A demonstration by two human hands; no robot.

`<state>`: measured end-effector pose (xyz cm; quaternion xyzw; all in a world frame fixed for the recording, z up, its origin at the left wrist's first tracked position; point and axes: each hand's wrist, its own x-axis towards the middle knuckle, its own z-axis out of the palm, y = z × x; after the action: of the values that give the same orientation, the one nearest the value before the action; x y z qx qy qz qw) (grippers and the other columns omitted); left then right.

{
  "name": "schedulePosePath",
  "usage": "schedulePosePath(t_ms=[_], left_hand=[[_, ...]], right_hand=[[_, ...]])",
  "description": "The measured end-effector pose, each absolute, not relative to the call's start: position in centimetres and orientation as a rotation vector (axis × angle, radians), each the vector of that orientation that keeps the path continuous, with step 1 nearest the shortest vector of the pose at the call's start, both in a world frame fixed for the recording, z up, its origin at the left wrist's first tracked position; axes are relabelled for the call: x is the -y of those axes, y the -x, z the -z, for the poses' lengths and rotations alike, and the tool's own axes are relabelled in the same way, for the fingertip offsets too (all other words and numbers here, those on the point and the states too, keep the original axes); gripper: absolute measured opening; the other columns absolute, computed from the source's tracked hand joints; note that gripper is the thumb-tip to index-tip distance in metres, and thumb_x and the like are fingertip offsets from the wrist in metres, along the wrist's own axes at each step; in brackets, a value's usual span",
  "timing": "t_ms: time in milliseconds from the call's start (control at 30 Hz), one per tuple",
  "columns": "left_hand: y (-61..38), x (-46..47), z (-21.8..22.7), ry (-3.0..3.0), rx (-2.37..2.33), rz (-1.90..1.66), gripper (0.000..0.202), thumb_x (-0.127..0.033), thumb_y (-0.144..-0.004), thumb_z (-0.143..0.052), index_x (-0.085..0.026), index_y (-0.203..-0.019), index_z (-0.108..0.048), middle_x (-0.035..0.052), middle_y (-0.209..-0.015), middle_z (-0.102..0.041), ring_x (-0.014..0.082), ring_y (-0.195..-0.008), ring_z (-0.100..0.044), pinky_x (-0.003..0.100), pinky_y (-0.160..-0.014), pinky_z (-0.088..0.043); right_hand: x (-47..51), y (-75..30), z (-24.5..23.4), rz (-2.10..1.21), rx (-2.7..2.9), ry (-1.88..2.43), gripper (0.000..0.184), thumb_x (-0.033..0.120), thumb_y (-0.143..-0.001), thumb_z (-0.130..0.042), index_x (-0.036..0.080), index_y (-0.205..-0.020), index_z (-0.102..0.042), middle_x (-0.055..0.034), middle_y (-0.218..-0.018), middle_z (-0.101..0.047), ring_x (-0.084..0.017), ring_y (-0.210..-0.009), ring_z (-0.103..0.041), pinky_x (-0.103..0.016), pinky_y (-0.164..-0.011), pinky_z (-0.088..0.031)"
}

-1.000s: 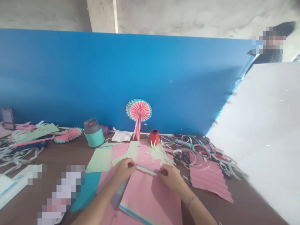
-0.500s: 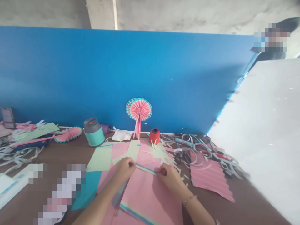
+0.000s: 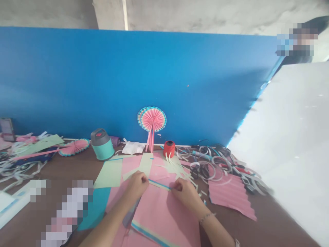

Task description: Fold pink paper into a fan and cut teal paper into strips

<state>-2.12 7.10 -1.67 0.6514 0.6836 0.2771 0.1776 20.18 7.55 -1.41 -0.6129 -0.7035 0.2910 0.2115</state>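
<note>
A pink paper sheet point(image 3: 167, 212), edged with blue and pale yellow bands at its near and far ends, lies in front of me. My left hand point(image 3: 138, 182) is closed in a pinch at the left end of its far banded edge. At the right end of that same edge, my right hand point(image 3: 182, 189) pinches with curled fingers. Between the hands the blue and yellow edge strip point(image 3: 159, 184) runs straight. More pink, pale green and blue paper point(image 3: 96, 209) is spread underneath and to the left.
A round pleated paper fan point(image 3: 152, 119) stands against the blue partition point(image 3: 102, 75). Behind the paper are a red thread spool point(image 3: 169, 149) and a teal-and-grey container point(image 3: 102, 144). Tangled strips, scissors and pleated pink paper point(image 3: 230, 195) lie right. A person is beyond the partition, upper right.
</note>
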Motion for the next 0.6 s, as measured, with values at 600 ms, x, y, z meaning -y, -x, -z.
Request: schedulePosePath(t_ms=[600], left_hand=[[1.76, -7.19, 1.96, -1.846, -2.024, -0.717, 0.022, -0.002, -0.063, -0.045, -0.019, -0.051, -0.039, -0.0023, -0.062, -0.045, 0.0137, -0.068, -0.048, 0.023, -0.061, -0.032]], right_hand=[[-7.47, -20.07, 1.12, -0.804, 1.955, 1.706, 0.004, 0.016, -0.064, -0.052, 0.017, -0.066, -0.055, -0.0003, -0.061, -0.059, -0.013, -0.058, -0.052, -0.021, -0.052, -0.029]])
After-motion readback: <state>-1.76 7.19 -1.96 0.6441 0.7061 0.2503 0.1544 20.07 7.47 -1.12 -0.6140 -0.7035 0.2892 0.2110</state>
